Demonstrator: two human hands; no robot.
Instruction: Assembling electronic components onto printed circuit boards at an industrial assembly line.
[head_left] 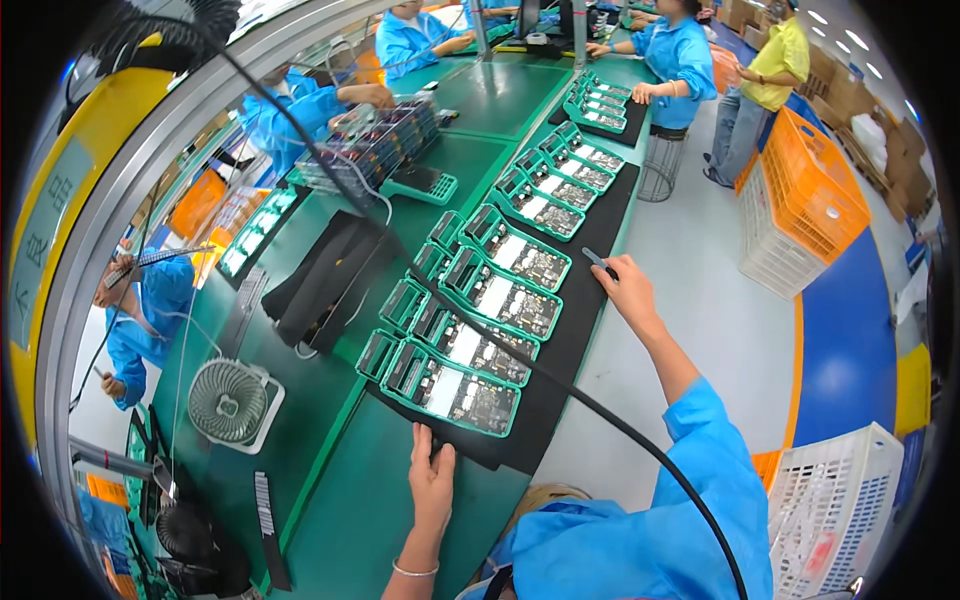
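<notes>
On the near edge of a black mat (545, 375) my left hand (432, 482) rests with its fingers stretched out, just below the nearest green tray (455, 405). That tray holds a circuit board with a pale block on it. Several similar green trays with boards stand in a row up the mat. My right hand (630, 290) is closed around a thin, dark grey stick-like tool (597, 260) at the mat's right edge. The tool's tip points toward the trays, apart from them. Its exact kind cannot be made out.
A black cable (620, 425) crosses in front of the trays. On the green table (330, 480) stand a small white fan (232, 402), a black cloth-like bundle (325, 280) and a rack of parts (375, 150). Co-workers in blue sit around it. Crates (800, 190) stand at right.
</notes>
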